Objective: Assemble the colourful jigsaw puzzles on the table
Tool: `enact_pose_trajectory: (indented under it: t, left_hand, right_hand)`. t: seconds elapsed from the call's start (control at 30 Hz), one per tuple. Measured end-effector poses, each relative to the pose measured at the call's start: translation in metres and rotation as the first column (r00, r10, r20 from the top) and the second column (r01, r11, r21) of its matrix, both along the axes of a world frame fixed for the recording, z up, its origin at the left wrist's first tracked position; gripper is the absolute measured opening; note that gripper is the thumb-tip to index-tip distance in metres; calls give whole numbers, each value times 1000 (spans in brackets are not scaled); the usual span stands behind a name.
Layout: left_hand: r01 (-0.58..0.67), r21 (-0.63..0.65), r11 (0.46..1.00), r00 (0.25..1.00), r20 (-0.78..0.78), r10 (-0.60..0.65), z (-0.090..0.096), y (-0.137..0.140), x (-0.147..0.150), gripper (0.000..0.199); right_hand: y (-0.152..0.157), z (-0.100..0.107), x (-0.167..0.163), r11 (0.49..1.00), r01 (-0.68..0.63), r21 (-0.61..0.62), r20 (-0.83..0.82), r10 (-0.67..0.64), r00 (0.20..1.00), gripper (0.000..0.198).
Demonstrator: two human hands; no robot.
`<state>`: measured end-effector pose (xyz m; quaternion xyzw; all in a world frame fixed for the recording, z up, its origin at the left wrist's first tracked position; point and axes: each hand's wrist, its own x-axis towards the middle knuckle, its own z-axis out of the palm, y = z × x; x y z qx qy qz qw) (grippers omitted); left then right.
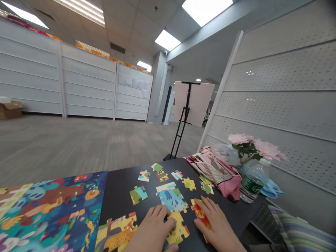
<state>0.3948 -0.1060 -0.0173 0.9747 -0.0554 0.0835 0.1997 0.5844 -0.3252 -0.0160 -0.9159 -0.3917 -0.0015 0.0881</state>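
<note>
My left hand rests over the lower middle of the jigsaw, its fingers curled and its index and thumb at a yellow puzzle piece. That piece adjoins a blue elephant section above it. My right hand lies with fingers stretched out over a puzzle piece with a red lion, partly hiding it. This piece sits just right of the yellow one, with a dark gap between. Left of my left hand is a joined section with a spotted cheetah, cut off by the frame's bottom edge.
Loose puzzle pieces are scattered on the dark table. A colourful animal picture covers the left side. At right are a pink patterned cloth bag, a water bottle and pink flowers. An easel stands beyond.
</note>
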Motion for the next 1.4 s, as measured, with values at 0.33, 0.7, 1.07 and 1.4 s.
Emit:
enact_pose_trajectory:
  t: [0.33,0.7,1.07,1.4]
  left_hand:
    - [-5,-23,1000,999,35,6,-4,-1,1,34]
    - [-19,-46,999,998,65,22,-2,-2,-1,30]
    - [-8,13,1000,999,53,8,-15,2,9,36]
    - [-7,-24,1000,1000,20,8,2,-1,0,31]
  right_hand:
    - [6,6,-8,996,-61,57,135,53,989,50]
    - [15,8,-14,996,-24,82,142,12,990,25]
    - [19,6,-22,953,-200,226,124,176,977,32]
    - [29,7,-31,938,-280,202,158,251,955,15]
